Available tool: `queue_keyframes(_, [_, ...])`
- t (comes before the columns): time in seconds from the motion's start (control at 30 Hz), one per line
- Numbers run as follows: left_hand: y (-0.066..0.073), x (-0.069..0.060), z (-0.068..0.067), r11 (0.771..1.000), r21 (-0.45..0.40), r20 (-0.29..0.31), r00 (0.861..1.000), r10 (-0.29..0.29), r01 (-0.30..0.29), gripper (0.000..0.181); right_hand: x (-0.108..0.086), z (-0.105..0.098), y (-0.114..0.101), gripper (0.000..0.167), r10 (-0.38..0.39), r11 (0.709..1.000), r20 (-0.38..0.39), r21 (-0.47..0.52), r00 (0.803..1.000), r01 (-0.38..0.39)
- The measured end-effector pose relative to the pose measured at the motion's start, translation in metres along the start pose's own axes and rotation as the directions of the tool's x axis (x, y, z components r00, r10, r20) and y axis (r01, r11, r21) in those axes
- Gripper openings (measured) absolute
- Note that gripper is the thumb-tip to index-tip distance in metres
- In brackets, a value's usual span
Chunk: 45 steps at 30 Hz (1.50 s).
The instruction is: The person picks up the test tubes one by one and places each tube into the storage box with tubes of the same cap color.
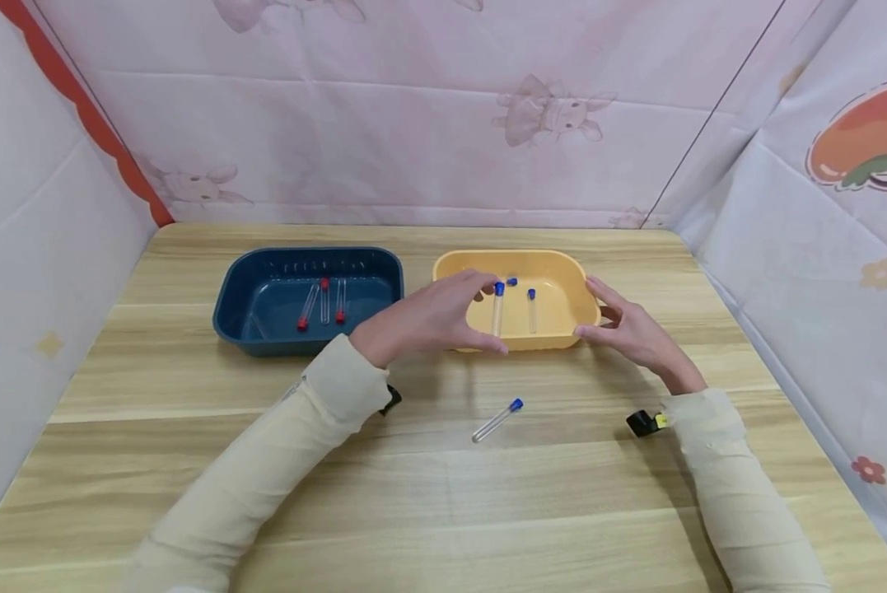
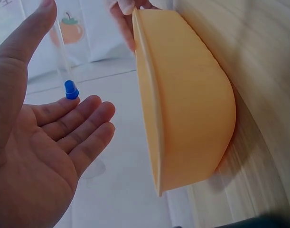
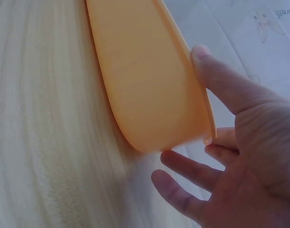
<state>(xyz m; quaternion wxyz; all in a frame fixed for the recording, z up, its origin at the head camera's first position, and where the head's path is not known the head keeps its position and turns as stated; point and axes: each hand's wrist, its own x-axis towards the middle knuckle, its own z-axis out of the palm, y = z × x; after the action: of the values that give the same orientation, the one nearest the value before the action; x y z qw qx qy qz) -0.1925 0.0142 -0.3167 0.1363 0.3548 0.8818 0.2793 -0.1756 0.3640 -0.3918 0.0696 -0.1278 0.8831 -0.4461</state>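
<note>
My left hand (image 1: 436,315) is over the left part of the yellow tray (image 1: 554,342). Between its thumb and index fingertip it holds a clear test tube (image 1: 497,313) lengthwise, and the blue cap (image 2: 71,90) meets the index finger. The other fingers are spread apart. My right hand (image 1: 631,332) grips the tray's right end, with the thumb (image 3: 220,76) on the rim near the front corner and fingers round the side. Inside the tray lie a blue-capped tube (image 1: 532,313) and another blue cap (image 1: 512,282), its tube mostly hidden.
One blue-capped test tube (image 1: 497,421) lies on the wooden table (image 1: 443,511) in front of the yellow tray. To the left, a dark blue tray (image 1: 239,317) contains three red-capped tubes (image 1: 325,303). Patterned cloth walls (image 1: 413,132) enclose the table's back and sides.
</note>
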Motion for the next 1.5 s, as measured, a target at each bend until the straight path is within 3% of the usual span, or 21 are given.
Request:
queue_keyframes(0.3, [-0.009,0.020,0.005,0.998,-0.049,-0.022,0.999,-0.038,0.037,0.090,-0.001,0.000,-0.003,0.090,0.014,1.000,0.001,-0.015,1.000,-0.014])
queue_keyframes(0.57, [-0.015,0.042,0.006,0.996,-0.037,-0.011,0.997,-0.083,0.082,0.092,0.000,-0.002,0.001,0.091,0.023,0.999,0.007,-0.036,1.000,-0.023])
queue_keyframes(1.0, [-0.025,0.068,0.016,0.997,-0.027,0.004,0.997,-0.078,0.078,0.087,-0.001,-0.001,-0.003,0.090,0.012,1.000,-0.006,0.010,1.000,-0.011])
queue_keyframes(1.33, [-0.031,0.084,0.028,0.997,0.043,0.037,0.997,-0.064,0.062,0.083,0.000,0.000,0.000,0.090,0.016,1.000,-0.004,0.021,1.000,-0.016])
queue_keyframes(1.5, [-0.031,0.089,0.034,0.992,0.095,0.047,0.995,-0.086,0.081,0.092,0.000,0.001,0.002,0.090,0.018,0.999,-0.001,0.028,1.000,-0.018])
